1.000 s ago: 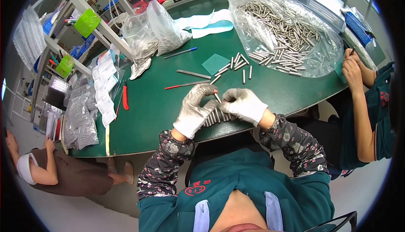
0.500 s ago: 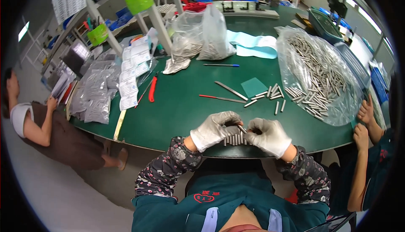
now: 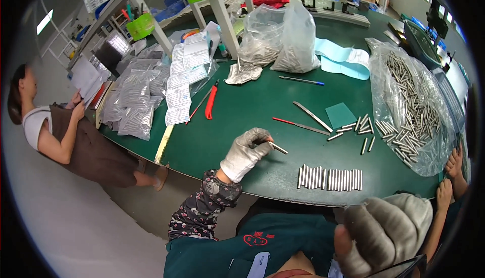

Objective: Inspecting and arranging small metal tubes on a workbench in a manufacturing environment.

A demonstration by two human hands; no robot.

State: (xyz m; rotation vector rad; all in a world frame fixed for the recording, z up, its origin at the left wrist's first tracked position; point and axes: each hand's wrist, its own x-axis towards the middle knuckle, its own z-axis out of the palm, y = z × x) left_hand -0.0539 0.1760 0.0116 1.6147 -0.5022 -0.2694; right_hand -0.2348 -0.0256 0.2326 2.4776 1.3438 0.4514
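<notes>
Just left of the neat row of metal pins (image 3: 329, 179) on the green counter (image 3: 242, 106), the gloved left hand (image 3: 246, 152) pinches one metal pin (image 3: 278, 148) by its end — judged stiff, light, slippery, best gripped mid-length — while the right hand (image 3: 386, 232) hovers loosely curled, empty.

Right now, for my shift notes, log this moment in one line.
left hand: pinching metal rod | right hand: raised, empty | rod row: on table

Left hand (image 3: 246, 152) in a pale grey knit work glove, worn and slightly soiled. Right hand (image 3: 386, 235) in a matching grey knit glove, its weave coarse at close range. Dark floral-patterned oversleeve with gathered cuff on the left forearm. Dark teal garment bearing a small red emblem.
</notes>
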